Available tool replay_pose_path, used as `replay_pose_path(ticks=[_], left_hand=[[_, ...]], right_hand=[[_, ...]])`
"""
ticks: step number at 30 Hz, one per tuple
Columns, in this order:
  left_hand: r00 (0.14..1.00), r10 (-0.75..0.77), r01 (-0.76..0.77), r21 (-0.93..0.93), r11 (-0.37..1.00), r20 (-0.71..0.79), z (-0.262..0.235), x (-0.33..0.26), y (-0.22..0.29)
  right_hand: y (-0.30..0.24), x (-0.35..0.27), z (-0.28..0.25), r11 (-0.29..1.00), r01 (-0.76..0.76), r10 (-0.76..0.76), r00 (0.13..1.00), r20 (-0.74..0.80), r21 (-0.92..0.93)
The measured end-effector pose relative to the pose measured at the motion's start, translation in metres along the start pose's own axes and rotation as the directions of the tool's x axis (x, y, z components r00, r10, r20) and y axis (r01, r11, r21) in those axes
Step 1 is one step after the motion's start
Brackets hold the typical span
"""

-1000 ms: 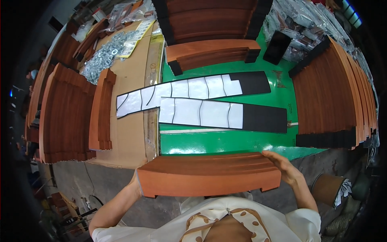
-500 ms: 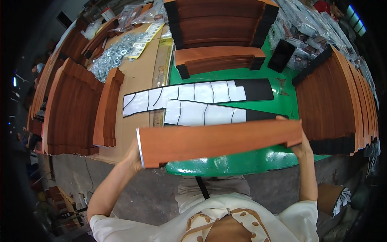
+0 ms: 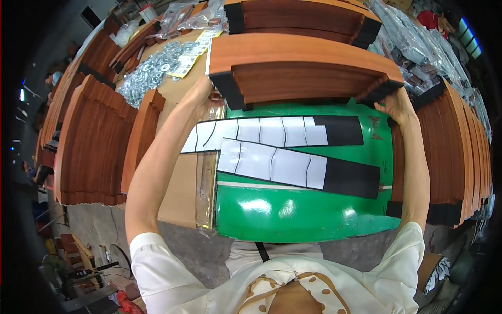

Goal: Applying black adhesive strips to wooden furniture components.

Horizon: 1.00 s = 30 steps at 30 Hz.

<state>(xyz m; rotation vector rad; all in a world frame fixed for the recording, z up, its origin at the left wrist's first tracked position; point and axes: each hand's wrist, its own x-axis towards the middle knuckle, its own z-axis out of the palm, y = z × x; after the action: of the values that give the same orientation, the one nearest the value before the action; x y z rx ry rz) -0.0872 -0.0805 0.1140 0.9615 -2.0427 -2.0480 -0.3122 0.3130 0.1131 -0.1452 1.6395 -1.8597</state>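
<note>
I hold a long reddish-brown wooden panel with black padded ends, stretched out far from me over the green table. My left hand grips its left end and my right hand grips its right end. The panel rests on or just above a stack of like panels at the table's far side; whether it touches them I cannot tell. Below my arms two long strips, white sections with black ends, lie flat on the green surface.
Stacks of similar wooden panels stand on edge at the left and right. A pile of metal washers lies on a cardboard-covered bench at the far left. Plastic-wrapped parts crowd the far right. More dark-ended panels sit behind.
I have lifted the panel from near my body and carried it away from me across the table to the stack at the far side, both arms now stretched out.
</note>
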Motion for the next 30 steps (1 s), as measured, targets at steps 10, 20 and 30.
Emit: replay_pose_path(ticks=[10, 20, 30], left_hand=[[0.994, 0.011, -0.016, -0.039, 0.999, -0.109, 0.015, 0.068, -0.012], [0.991, -0.033, 0.031, -0.017, 0.999, -0.128, 0.007, 0.085, -0.022], [0.999, 0.009, -0.004, 0.124, 0.992, -0.040, 0.006, 0.089, -0.013]], right_hand=[[0.004, 0.073, -0.008, 0.996, -0.048, 0.044, 0.997, -0.059, -0.073], [0.003, 0.089, -0.001, 0.972, -0.112, 0.091, 0.990, -0.105, -0.208], [-0.006, 0.088, 0.009, 0.946, -0.149, 0.085, 0.971, -0.226, -0.287]])
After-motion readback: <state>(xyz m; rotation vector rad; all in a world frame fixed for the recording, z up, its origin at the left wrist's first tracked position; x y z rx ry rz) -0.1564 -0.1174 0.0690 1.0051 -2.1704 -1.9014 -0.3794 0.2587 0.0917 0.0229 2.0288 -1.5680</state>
